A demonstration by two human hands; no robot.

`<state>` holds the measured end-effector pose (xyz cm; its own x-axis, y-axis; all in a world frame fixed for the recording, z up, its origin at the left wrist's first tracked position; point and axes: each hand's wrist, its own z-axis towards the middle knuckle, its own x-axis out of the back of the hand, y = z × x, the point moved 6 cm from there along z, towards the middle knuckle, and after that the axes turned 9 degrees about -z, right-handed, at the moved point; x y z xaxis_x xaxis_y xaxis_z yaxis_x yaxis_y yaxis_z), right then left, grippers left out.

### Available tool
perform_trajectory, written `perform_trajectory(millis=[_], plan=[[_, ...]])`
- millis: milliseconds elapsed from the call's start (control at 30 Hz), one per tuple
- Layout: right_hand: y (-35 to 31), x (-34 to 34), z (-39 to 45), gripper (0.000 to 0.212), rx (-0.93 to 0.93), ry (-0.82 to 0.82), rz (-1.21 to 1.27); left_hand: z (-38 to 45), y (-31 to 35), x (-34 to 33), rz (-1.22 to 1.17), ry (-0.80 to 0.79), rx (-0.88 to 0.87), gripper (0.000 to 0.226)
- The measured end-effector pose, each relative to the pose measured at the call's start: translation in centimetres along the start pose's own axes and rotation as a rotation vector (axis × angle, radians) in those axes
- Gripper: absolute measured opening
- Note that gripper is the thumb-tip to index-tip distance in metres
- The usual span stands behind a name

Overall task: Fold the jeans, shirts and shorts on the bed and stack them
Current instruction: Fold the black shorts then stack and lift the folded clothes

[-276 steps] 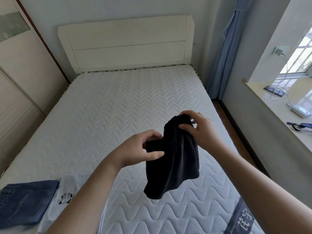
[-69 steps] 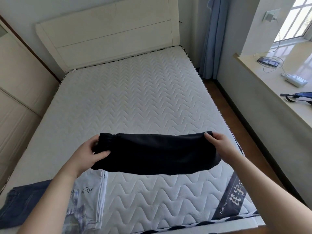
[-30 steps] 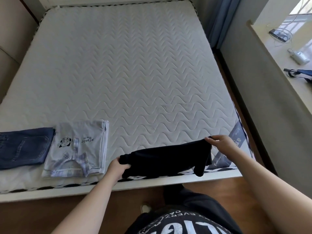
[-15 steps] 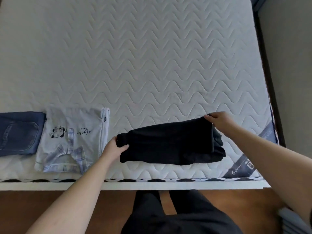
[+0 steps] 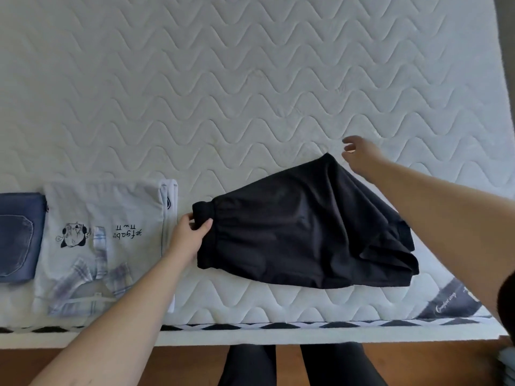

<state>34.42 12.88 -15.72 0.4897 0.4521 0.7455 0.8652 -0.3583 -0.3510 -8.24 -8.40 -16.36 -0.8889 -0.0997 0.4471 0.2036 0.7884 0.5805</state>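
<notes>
The black shorts (image 5: 301,235) lie spread on the white mattress (image 5: 250,93) near its front edge. My left hand (image 5: 189,235) pinches the waistband at the shorts' left end. My right hand (image 5: 359,154) hovers just past the shorts' far right corner, fingers apart and holding nothing. A folded white shirt (image 5: 106,246) with a cartoon print lies to the left of the shorts. Folded blue jeans (image 5: 19,235) sit at the far left edge of the view, beside the shirt.
The bed's front edge (image 5: 278,334) runs across the bottom, with wooden floor (image 5: 181,366) and my legs (image 5: 295,366) below it. A dark label (image 5: 448,302) marks the mattress's front right corner. A grey wall strip (image 5: 505,51) borders the bed at right.
The shorts have come down flat onto the mattress. My right hand has let go of their right end and lifted away; my left hand still holds the waistband.
</notes>
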Motion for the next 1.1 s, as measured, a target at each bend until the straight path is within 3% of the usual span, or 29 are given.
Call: perform_trajectory(millis=[200,367,467,600,800,933,1100], plan=[[3.9,-2.4,-3.7,0.048,-0.031,-0.04,0.045,-0.5,0.1,-1.0,0.018,0.077,0.041,0.068],[8.3,-2.8,-8.4,0.058,-0.09,0.018,0.003,-3.1,4.2,-3.1,0.298,0.206,-0.271,0.058],[10.8,-3.4,-11.2,0.069,-0.17,0.085,-0.033,-4.7,6.8,-7.9,0.406,0.09,-0.507,0.052],[13.6,-5.5,-13.4,0.085,-0.279,0.04,-0.065,-6.4,9.9,-16.3,0.517,-0.153,-0.775,0.043],[16.1,-5.9,-13.0,0.029,-0.184,0.192,0.02,-7.6,14.0,-28.1,0.717,-0.431,-1.014,0.05],[17.9,-3.5,-10.9,0.019,-0.153,0.227,0.19,-6.8,16.1,-33.1,0.889,-0.448,-1.093,0.061],[19.0,2.5,-5.2,0.019,-0.057,0.276,0.19,-5.4,19.5,-37.4,0.977,-0.413,-1.127,0.078]])
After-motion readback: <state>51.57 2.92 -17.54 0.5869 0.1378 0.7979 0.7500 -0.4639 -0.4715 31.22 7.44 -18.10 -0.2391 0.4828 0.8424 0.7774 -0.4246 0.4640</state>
